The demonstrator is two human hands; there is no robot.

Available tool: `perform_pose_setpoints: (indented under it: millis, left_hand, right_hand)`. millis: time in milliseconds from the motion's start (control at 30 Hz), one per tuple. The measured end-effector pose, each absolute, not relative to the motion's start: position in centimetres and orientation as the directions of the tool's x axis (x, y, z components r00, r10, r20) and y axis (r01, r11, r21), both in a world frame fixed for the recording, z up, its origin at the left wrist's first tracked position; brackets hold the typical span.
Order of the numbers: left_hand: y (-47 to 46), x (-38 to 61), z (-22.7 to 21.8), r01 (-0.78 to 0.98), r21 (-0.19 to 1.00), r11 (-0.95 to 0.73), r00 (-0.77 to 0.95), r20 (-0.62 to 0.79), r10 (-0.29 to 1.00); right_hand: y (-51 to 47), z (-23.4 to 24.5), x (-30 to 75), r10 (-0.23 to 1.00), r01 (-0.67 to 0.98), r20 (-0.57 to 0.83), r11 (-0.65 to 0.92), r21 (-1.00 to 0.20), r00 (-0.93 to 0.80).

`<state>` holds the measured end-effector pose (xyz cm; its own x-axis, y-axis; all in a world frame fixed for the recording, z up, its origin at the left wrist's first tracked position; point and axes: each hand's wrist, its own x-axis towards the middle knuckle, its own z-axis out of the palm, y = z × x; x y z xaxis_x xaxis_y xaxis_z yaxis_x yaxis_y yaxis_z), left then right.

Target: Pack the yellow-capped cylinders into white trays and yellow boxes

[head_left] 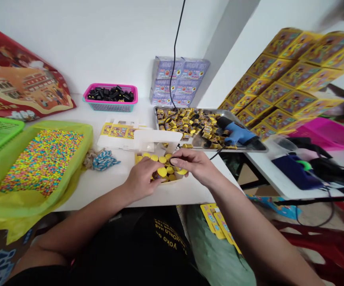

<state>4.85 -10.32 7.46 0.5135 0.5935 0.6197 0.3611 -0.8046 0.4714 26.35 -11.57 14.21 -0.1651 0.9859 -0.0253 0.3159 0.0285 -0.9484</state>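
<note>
Yellow-capped small cylinders (162, 171) sit packed in an open white cardboard carton (156, 140) directly beneath both hands; the right hand (195, 165) pinches one at the carton's right end, while the left hand (142, 178) curls over them, its grip unclear.

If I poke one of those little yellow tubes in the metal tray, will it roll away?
Probably yes: the little yellow tubes look round, and many lie on their sides in the metal tray, so a push could roll one. Standing on end, like those in the open box, they would likely tip less. They seem light, but I cannot be sure.
</note>
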Motion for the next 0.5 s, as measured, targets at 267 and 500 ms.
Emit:
perform_pose_setpoints:
  millis: [267,500]
  left_hand:
    - [-11.0,5.4,6.9,0.473,0.247,-0.846,0.593,0.621,0.513]
    - [-10.8,6.2,6.7,0.493,0.263,-0.829,0.558,0.635,0.534]
  right_hand:
    - [-11.7,13.2,25.6,0.993,0.265,-0.098,-0.077,-0.961,-0.068]
    - [-11.7,13.4,25.8,0.992,0.15,-0.124,-0.118,-0.982,-0.03]
